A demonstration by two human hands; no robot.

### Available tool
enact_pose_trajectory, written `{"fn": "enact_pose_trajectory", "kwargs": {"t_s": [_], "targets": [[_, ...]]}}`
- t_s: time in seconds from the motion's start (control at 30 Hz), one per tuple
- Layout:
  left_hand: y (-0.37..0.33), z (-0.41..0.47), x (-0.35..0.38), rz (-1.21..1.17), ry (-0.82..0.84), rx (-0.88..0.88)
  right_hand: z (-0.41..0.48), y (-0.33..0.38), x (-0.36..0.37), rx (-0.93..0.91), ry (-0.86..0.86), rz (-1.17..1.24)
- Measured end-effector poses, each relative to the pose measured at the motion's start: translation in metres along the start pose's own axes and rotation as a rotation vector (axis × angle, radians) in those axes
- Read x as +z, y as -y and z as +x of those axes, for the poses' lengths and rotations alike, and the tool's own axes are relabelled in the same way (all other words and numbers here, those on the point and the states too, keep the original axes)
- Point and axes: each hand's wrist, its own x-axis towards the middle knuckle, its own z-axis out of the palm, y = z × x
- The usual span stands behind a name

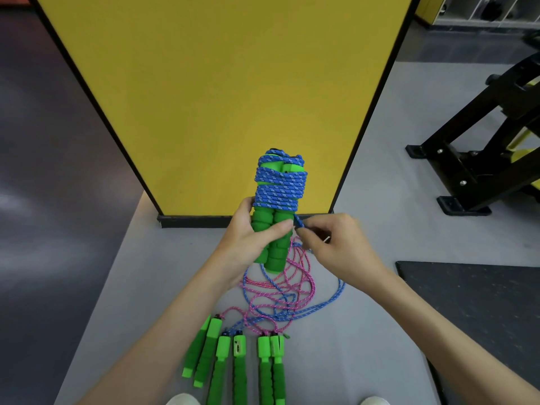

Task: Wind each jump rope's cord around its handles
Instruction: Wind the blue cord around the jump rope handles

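My left hand [248, 241] grips a pair of green foam handles [271, 229] held upright side by side. Blue speckled cord [279, 185] is wound in many turns around their upper half. My right hand [336, 244] pinches the loose blue cord end [299, 225] just right of the handles, below the windings. On the grey floor below lie several more green handles [239, 366] in pairs, with loose pink cord [280, 290] and blue cord [324, 305] tangled in a heap above them.
A yellow padded panel with a black frame [222, 92] stands right behind the held rope. A black metal rack [479, 153] is at the right, a dark mat [473, 311] lower right. My white shoe tips [184, 400] show at the bottom edge.
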Motion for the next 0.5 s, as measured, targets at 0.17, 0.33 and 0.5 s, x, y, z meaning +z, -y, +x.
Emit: {"fn": "enact_pose_trajectory", "kwargs": {"t_s": [0.17,0.33,0.5], "targets": [[-0.0016,-0.0008,0.0049,-0.178,-0.004,-0.011,0.0023,0.0003,-0.0067,0.155,-0.084,0.116],[-0.0024,0.0005,0.0081,-0.319,-0.005,-0.042,-0.0011,-0.0009,0.0002,0.257,-0.016,0.191],[-0.0021,0.0027,0.005,-0.309,-0.08,-0.029,-0.0006,0.0018,-0.0018,0.343,0.022,0.469]]}}
